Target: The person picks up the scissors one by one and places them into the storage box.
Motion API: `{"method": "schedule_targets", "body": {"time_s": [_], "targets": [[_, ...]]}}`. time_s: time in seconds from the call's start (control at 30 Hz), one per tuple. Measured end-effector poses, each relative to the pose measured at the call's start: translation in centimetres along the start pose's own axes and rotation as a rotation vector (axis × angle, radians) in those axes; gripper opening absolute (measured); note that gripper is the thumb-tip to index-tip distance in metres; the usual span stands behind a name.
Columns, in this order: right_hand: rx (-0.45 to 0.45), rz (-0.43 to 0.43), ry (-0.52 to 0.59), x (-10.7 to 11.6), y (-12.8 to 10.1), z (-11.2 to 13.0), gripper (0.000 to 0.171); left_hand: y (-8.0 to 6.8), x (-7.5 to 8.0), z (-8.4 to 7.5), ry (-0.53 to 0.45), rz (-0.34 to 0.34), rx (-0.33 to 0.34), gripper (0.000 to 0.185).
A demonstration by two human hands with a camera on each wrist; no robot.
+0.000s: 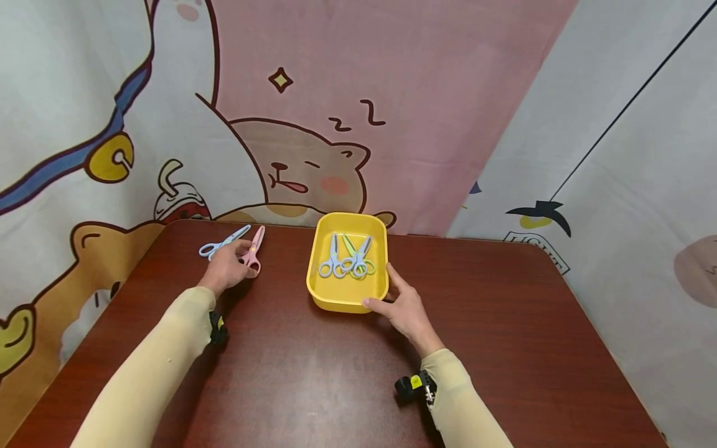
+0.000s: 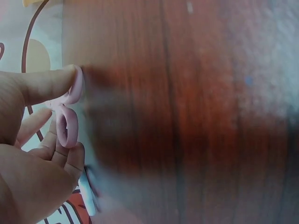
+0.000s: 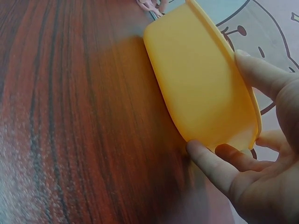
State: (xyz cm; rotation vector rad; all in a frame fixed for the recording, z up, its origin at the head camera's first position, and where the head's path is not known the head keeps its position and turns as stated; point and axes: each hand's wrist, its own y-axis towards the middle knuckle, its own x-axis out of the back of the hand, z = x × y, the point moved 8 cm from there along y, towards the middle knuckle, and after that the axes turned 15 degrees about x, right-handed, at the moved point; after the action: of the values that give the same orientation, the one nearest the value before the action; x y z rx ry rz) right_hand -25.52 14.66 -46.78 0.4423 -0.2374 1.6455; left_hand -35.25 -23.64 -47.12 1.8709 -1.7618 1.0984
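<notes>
At the far left of the table, my left hand (image 1: 225, 267) pinches a pair of pink scissors (image 1: 255, 247) by the handles. In the left wrist view the pink finger loops (image 2: 74, 129) show between thumb and fingers. A pair of light blue scissors (image 1: 236, 234) lies just beyond that hand, partly hidden by it. My right hand (image 1: 407, 311) grips a yellow tray (image 1: 338, 306) at its near right corner, thumb on the rim and fingers along the side. Inside the tray are blue scissors (image 1: 334, 247), more blue scissors (image 1: 365, 246) and green scissors (image 1: 348, 242), the last two overlapping.
The dark wood table (image 1: 302, 386) ends at a back edge close behind the tray. A printed cloth (image 1: 426, 124) with cartoon animals hangs behind it. Each wrist carries a small black camera (image 1: 411, 387).
</notes>
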Motion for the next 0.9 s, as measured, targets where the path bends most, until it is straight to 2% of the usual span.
{"method": "schedule_targets", "body": {"time_s": [0.13, 0.6, 0.9], "targets": [[-0.002, 0.0, 0.007, -0.03, 0.03, 0.02, 0.104, 0.0, 0.1, 0.21, -0.004, -0.003, 0.006, 0.082], [0.001, 0.002, 0.025, -0.02, 0.07, 0.0, 0.104, -0.6, 0.54, 0.05, -0.001, -0.055, -0.045, 0.078], [-0.008, 0.002, 0.019, -0.02, 0.05, 0.0, 0.104, -0.72, 0.46, 0.01, -0.044, -0.051, -0.032, 0.08]]}}
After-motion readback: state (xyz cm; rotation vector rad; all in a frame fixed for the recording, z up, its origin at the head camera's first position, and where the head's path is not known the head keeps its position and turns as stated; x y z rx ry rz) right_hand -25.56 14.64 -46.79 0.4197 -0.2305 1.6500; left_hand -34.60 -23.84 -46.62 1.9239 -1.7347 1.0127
